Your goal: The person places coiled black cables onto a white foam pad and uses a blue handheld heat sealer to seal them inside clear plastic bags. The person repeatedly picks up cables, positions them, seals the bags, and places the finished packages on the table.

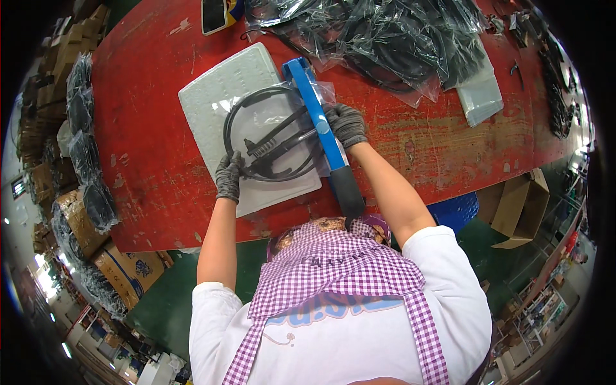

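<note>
Bundles (82, 147): dark goods in clear wrap, in a row beyond the table's edge, well left of the blue tool.
Table (144, 147): red, worn, extending to both sides of the blue tool.
Device (214, 16): dark-faced, beyond the blue tool's far end and to its left.
Left hand (229, 177): gray-gloved, fingers closed on the bag's lower left margin; the farther hand from the blue tool.
Slab (234, 77): white, under the bag, mostly left of the blue tool.
Bag (273, 119): clear, directly left of the blue tool; its film also shows just right of the tool's upper part, whether through or beneath it cannot be told.
Cable (262, 149): black, looped inside the bag, left of the blue tool.
Blue tool (319, 122): long axis slanting from upper left to lower right, black grip toward the body.
Right hand (348, 125): gray-gloved, nearer, at the blue tool's right side; fingers partly hidden, so what they grip cannot be told.
Pile (385, 45): bagged black cables, beyond the blue tool and right.
Sleeves (481, 99): clear, flat, stacked well right of the blue tool.
</note>
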### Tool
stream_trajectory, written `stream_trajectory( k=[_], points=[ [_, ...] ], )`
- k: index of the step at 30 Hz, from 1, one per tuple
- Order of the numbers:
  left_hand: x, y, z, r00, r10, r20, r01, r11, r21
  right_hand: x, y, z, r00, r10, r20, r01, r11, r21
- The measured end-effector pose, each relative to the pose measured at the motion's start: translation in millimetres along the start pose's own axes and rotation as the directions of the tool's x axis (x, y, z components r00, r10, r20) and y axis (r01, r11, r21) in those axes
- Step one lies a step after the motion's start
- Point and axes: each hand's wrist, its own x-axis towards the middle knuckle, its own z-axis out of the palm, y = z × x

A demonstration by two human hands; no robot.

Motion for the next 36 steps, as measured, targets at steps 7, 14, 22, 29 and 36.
stream_trajectory(
  k=[7,14,22,29,36],
  points=[
    [8.7,-1.0,-0.9,0.998,-0.049,0.033,0.05,0.998,-0.024,41.4,26.5,5.9,0.902,0.258,0.347,-0.43,0.613,0.663],
    [-2.6,3.8,-1.2,0.995,-0.101,0.024,0.104,0.982,-0.159,82.0,-0.7,-5.2,0.997,0.075,-0.019,-0.068,0.965,0.252],
    [-8.3,-18.1,-26.5,0.994,-0.109,-0.011,0.106,0.985,-0.139,-116.2,-100.9,-85.2,0.948,-0.276,0.16,0.307,0.926,-0.218],
    [-15.3,-18.8,-31.9,0.994,-0.106,0.021,0.107,0.988,-0.108,-157.1,-24.1,1.8,0.918,-0.394,-0.045,0.341,0.842,-0.419],
    [-29.7,-24.0,-45.0,0.99,-0.143,-0.021,0.143,0.956,0.258,-154.1,-11.4,6.5,0.853,-0.494,-0.166,0.421,0.841,-0.34]
  ],
)
